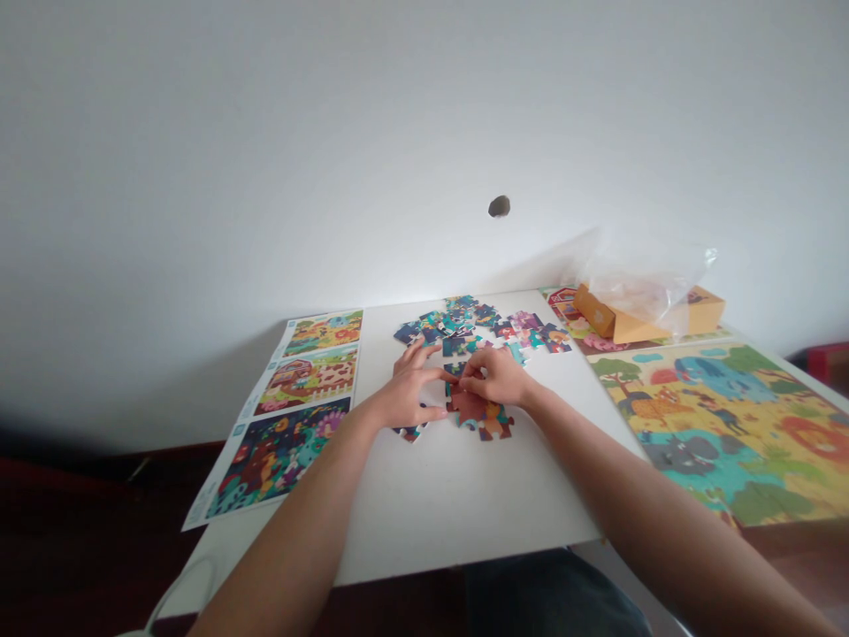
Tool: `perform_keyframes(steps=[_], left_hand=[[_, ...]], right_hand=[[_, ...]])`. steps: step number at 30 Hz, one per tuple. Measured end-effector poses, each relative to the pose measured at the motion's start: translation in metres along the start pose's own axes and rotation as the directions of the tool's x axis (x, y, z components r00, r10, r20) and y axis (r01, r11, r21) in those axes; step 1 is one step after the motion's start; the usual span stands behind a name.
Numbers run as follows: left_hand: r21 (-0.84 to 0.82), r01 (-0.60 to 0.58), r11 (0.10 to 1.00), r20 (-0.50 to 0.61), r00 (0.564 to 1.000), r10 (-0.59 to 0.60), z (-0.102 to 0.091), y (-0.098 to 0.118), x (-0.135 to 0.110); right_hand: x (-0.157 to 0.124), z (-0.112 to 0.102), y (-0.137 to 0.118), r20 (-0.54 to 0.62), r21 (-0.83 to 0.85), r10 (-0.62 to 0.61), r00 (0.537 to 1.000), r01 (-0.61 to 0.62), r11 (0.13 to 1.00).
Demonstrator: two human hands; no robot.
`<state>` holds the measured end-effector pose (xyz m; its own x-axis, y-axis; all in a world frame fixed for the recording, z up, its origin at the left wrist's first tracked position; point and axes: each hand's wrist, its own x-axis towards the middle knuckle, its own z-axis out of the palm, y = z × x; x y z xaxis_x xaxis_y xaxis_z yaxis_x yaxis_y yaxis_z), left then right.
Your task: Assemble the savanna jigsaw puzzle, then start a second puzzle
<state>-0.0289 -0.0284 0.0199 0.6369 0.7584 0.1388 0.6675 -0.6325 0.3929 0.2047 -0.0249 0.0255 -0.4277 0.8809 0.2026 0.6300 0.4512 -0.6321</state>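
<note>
On the white table, a small joined patch of jigsaw puzzle (470, 409) with reddish-brown and orange parts lies in front of me. My left hand (409, 391) rests at its left side, fingers spread, with the index fingertip and thumb at the patch's edge. My right hand (496, 376) is closed in a pinch over the patch's upper part, on a puzzle piece mostly hidden by the fingers. A loose puzzle piece (412, 433) lies partly under my left hand. Beyond my hands is a heap of dark blue and teal puzzle pieces (451, 324).
Several pink and purple pieces (527, 329) lie right of the heap. A sheet with three printed pictures (292, 442) lies at the left. An animal puzzle picture (736, 416) covers the right side, with an orange box (696, 314) and a clear plastic bag (637, 283) behind it.
</note>
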Motion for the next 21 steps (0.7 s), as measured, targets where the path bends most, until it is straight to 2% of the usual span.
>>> perform_keyframes(steps=[8, 21], left_hand=[[-0.012, 0.004, 1.000, -0.002, 1.000, -0.004, 0.0000, 0.0008, 0.0002], [-0.030, 0.000, 1.000, -0.035, 0.999, -0.001, 0.0027, 0.0034, 0.0012]], right_hand=[[-0.0021, 0.0012, -0.0014, 0.109, 0.004, -0.066, 0.992, 0.066, 0.998], [-0.0034, 0.0051, 0.0006, 0.118, -0.052, -0.149, 0.982, 0.156, 0.986]])
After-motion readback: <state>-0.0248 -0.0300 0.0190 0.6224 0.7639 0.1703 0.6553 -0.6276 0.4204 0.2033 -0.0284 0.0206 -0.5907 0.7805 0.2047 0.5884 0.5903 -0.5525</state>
